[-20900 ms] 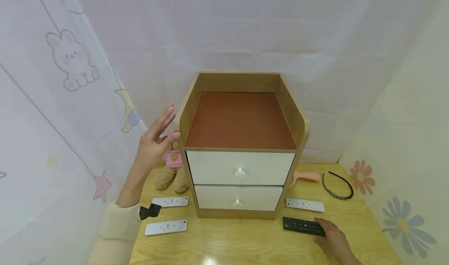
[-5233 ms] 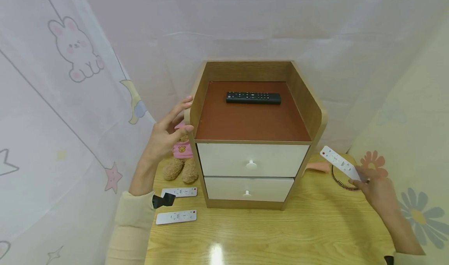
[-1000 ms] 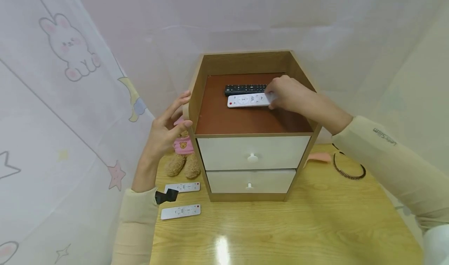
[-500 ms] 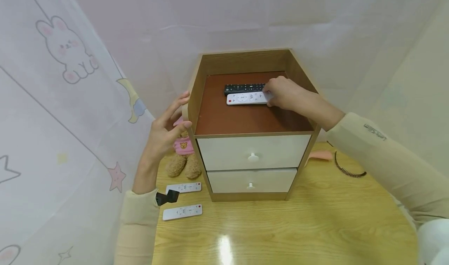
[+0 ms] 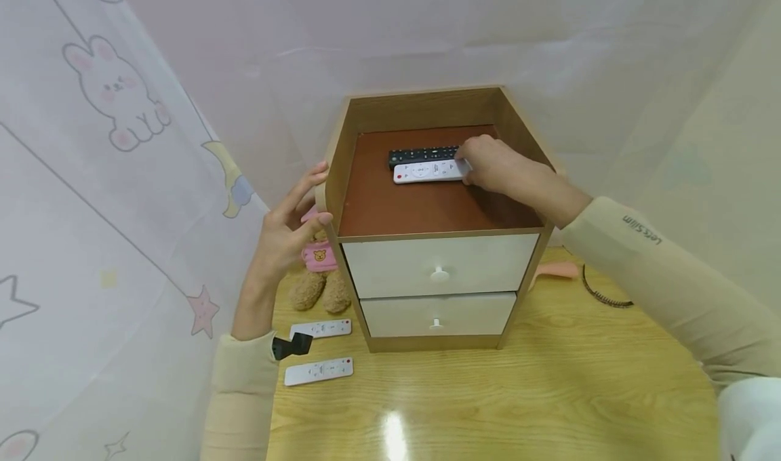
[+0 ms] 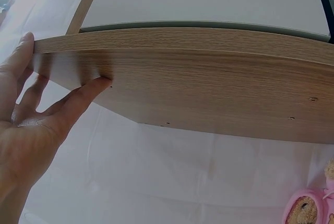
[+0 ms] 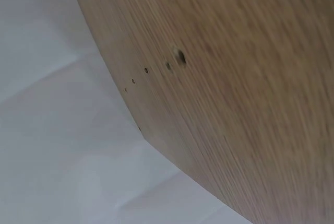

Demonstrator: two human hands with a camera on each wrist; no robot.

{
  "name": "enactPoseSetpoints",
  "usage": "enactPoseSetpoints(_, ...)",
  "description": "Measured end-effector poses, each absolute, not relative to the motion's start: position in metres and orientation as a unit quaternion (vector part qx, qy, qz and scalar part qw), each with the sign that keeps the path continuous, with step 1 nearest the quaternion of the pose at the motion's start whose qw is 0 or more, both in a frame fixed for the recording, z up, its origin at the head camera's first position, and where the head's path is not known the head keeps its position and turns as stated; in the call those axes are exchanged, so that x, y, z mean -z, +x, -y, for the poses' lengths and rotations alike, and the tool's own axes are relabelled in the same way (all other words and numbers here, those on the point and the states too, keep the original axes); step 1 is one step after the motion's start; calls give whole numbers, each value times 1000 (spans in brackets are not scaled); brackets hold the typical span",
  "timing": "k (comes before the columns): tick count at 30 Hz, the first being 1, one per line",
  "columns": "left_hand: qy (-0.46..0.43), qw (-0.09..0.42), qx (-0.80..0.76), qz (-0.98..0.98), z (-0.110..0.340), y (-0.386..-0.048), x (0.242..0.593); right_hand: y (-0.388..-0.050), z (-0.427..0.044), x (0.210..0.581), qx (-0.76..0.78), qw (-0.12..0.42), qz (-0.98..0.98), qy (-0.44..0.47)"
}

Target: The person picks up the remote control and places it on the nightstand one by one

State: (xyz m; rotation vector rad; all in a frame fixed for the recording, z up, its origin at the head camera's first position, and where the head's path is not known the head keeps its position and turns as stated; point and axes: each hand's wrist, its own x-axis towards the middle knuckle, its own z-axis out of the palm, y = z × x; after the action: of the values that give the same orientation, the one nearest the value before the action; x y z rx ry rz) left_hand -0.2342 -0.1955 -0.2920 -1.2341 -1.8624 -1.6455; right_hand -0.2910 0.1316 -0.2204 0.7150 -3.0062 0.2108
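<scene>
On the brown top of the small cabinet point(image 5: 438, 267), a white remote point(image 5: 427, 171) lies just in front of a black remote point(image 5: 421, 156). My right hand point(image 5: 497, 166) pinches the white remote's right end and covers part of the black one. My left hand point(image 5: 277, 234) rests with spread fingers on the cabinet's left side panel; the left wrist view shows this hand point(image 6: 39, 114) touching the wooden side point(image 6: 209, 85). The right wrist view has only the wooden panel point(image 7: 209, 88) and pale cloth, with no hand visible.
Left of the cabinet sit a teddy bear point(image 5: 320, 257) and two white remotes, one farther back point(image 5: 323, 329) and one nearer point(image 5: 319, 371). To its right lie a peach-coloured object point(image 5: 556, 270) and a dark headband point(image 5: 604, 298). Cloth walls surround the wooden table point(image 5: 488, 407).
Since the earliest view, the black remote has moved from the table to the cabinet top. The right-hand white remote was lifted and brought there too. Over the last half second the hands barely move.
</scene>
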Motion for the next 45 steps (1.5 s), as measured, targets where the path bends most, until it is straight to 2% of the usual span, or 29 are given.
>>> enactPoseSetpoints(6, -434, 181, 584, 661, 202, -243, 299, -293, -130, 225, -61, 54, 965, 249)
enactPoseSetpoints(12, -438, 189, 576, 664, 197, -234, 290, -289, -133, 223, -60, 70, 962, 258)
enactPoseSetpoints(20, -444, 182, 580, 658, 193, -237, 291, -246, -157, 213, -138, 114, 955, 237)
enactPoseSetpoints(24, -445, 176, 586, 654, 195, -242, 296, -213, -174, 207, -185, 156, 941, 237)
enactPoseSetpoints(27, -449, 177, 587, 650, 197, -245, 298, -192, -188, 206, -220, 209, 922, 241)
enactPoseSetpoints(31, -451, 181, 589, 647, 201, -246, 298, -177, -206, 212, -248, 290, 893, 237)
enactPoseSetpoints(34, -450, 180, 588, 648, 202, -247, 297, -176, -220, 220, -269, 327, 877, 227)
enactPoseSetpoints(38, -447, 179, 586, 652, 202, -245, 298, -182, -235, 239, -325, 320, 862, 220)
enactPoseSetpoints(45, -434, 174, 586, 662, 198, -232, 290, -193, -246, 269, -394, 242, 850, 251)
